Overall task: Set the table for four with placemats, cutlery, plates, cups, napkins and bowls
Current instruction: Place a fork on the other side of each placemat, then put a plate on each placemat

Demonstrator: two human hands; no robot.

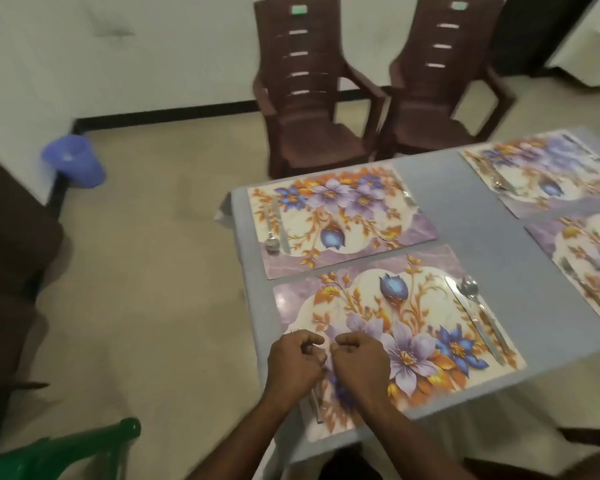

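Four floral placemats lie on the blue-grey table [465,220]. My left hand [291,362] and my right hand [357,362] hover side by side over the left end of the near placemat [395,306], fingers curled, with nothing visible between them. A fork handle [315,405] shows on the mat between my wrists; the rest is hidden under my hands. A knife [471,317] and a spoon [470,289] lie on that mat's right end. The far left placemat [343,220] carries a spoon [271,242] and a knife [281,230]. Cutlery also lies on the two right placemats [541,174], [586,254].
Two brown plastic chairs [309,98], [440,91] stand at the table's far side. A green chair [66,452] is at my lower left. Dark furniture [7,254] fills the left edge, with a blue plastic container [75,161] on the floor by the wall.
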